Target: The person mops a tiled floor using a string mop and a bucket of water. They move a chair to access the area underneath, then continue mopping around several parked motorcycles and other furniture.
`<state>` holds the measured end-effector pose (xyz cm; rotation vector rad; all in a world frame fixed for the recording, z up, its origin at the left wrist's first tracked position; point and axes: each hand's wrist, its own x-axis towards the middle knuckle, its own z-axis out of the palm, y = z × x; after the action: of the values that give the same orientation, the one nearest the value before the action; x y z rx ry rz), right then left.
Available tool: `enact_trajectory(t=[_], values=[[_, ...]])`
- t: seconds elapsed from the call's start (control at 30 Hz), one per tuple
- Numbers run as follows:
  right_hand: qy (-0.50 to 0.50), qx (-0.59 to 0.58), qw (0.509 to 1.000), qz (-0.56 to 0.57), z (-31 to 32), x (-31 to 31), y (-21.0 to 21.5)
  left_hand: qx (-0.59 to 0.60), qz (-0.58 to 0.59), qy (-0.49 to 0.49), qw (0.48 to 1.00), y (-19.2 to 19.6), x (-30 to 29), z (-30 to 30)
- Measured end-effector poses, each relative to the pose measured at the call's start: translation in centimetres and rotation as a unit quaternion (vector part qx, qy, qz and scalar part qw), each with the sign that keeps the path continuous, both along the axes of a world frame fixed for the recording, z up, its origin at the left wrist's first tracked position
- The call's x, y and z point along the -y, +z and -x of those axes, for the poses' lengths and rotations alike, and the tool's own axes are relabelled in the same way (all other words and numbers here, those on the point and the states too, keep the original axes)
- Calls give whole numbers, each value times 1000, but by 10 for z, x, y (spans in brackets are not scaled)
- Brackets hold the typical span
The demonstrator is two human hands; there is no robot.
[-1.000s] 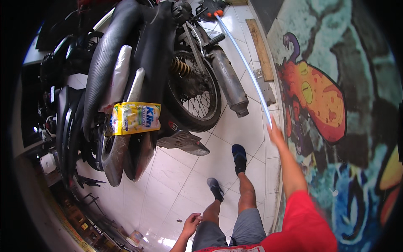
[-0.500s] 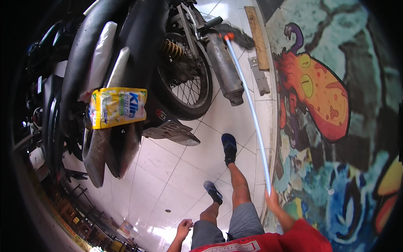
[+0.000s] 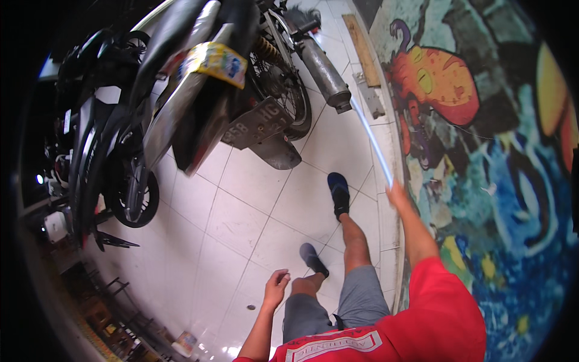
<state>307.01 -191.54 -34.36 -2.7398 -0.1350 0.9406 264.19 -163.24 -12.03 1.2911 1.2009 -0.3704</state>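
Observation:
My right hand is closed round the upper end of a broom's light blue handle, close to the painted wall. The handle slants away from me and passes behind the motorcycle's exhaust muffler. Beyond it, dark broom bristles show near the rear wheel. My left hand hangs by my left thigh, its fingers loosely bent and apart, with nothing seen in it.
A parked motorcycle stands ahead, a yellow packet lying on its rear. More motorcycles line the left. A wooden plank and a metal plate lie along the wall with the octopus mural. White tiles cover the floor.
My right hand has moved forward along the wall, pushing the broom farther in behind the muffler. My left hand has risen slightly. The view has shifted, showing more of the left motorcycles.

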Motion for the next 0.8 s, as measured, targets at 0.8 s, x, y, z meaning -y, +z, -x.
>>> enact_trajectory(t=[0.8], values=[[-56, -53, 984, -160, 424, 178, 214, -124, -210, -426, 871, -106, 114, 286]])
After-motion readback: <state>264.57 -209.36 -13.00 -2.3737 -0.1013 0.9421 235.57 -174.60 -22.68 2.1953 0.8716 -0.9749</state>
